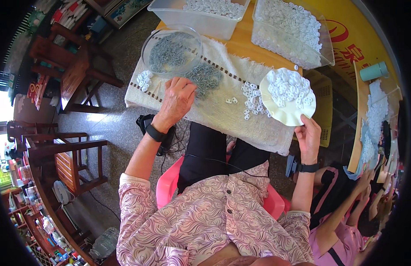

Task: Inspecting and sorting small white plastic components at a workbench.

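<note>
My left hand is over the towel with its fingers curled together, at the near edge of a loose pile of small grey metal pieces. Whatever its fingertips pinch is hidden. My right hand grips the near rim of a cream wavy-edged plate, thumb on top. White plastic pieces with holes are heaped on that plate. More loose white pieces lie just left of it, and a small cluster sits left of my left hand. Behind that hand, a clear round bowl holds more grey metal pieces.
A cream towel covers the wooden table's near part. Two clear bins of white pieces stand at the back. At right, another person's arms are near a second table. Wooden chairs stand left.
</note>
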`<state>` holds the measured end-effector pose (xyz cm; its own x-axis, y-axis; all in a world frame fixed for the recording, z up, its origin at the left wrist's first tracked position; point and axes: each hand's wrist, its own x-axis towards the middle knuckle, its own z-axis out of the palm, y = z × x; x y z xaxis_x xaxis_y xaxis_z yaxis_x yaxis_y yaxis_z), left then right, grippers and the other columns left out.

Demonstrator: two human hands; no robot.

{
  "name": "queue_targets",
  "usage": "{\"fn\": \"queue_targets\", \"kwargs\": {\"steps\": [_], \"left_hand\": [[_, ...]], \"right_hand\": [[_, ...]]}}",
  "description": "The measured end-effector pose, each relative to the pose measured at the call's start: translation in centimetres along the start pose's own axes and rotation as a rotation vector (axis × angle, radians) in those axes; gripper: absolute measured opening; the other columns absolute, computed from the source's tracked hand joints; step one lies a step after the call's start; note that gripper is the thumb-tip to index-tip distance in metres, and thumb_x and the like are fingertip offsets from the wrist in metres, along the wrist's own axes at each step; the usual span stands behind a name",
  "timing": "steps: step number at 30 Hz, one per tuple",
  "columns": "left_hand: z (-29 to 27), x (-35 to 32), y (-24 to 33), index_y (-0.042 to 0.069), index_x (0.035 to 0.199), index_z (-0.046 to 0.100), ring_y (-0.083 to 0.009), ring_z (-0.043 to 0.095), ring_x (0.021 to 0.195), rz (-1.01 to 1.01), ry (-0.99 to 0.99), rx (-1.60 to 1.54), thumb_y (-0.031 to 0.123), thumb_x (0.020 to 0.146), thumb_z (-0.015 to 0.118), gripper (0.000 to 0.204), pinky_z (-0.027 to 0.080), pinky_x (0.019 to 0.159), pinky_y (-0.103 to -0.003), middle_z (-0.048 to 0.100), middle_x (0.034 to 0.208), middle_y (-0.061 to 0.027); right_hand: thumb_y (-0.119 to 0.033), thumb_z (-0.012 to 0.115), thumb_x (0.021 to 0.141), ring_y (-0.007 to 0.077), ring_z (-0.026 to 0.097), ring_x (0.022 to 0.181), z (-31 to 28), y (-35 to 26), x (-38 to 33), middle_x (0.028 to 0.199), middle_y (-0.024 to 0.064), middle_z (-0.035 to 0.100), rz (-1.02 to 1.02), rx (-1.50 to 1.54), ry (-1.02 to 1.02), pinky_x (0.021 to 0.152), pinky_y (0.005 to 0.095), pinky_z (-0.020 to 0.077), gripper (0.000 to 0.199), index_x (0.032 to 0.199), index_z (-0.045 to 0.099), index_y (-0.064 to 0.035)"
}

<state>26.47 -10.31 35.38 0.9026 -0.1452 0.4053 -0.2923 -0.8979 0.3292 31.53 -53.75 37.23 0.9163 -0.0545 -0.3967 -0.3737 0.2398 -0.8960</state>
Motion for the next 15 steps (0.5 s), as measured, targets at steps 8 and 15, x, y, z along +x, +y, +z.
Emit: {"fn": "queue_targets", "kwargs": {"steps": [8, 15], "left_hand": [[2.5, 1.8, 1.0, 0.01, 0.108, 0.073, -0.0285, 0.058, 0.104, 0.034, 0.021, -0.046, 0.005, 0.082, 0.071, 0.027, 0.045, 0.089, -0.042, 0.066, 0.108, -0.0053], [3.1, 2.7, 1.0, 0.013, 0.112, 0.073, -0.0282, 0.057, 0.107, 0.043, 0.046, 0.007, 0.006, 0.083, 0.07, 0.03, 0.043, 0.094, -0.045, 0.065, 0.112, -0.0034]], "right_hand": [[-0.013, 0.067, 0.095, 0.0102, 0.062, 0.053, -1.7, 0.2, -2.7, 0.084, 0.0058, 0.069, -0.005, 0.001, 0.032, 0.04, 0.0195, 0.0402, 0.017, 0.104, 0.067, 0.0014], [-0.013, 0.067, 0.095, 0.0099, 0.062, 0.052, -2.0, 0.6, -4.1, 0.084, 0.0051, 0.07, -0.01, 0.02, 0.077, 0.039, 0.0191, 0.0391, 0.019, 0.108, 0.067, 0.0014]]}}
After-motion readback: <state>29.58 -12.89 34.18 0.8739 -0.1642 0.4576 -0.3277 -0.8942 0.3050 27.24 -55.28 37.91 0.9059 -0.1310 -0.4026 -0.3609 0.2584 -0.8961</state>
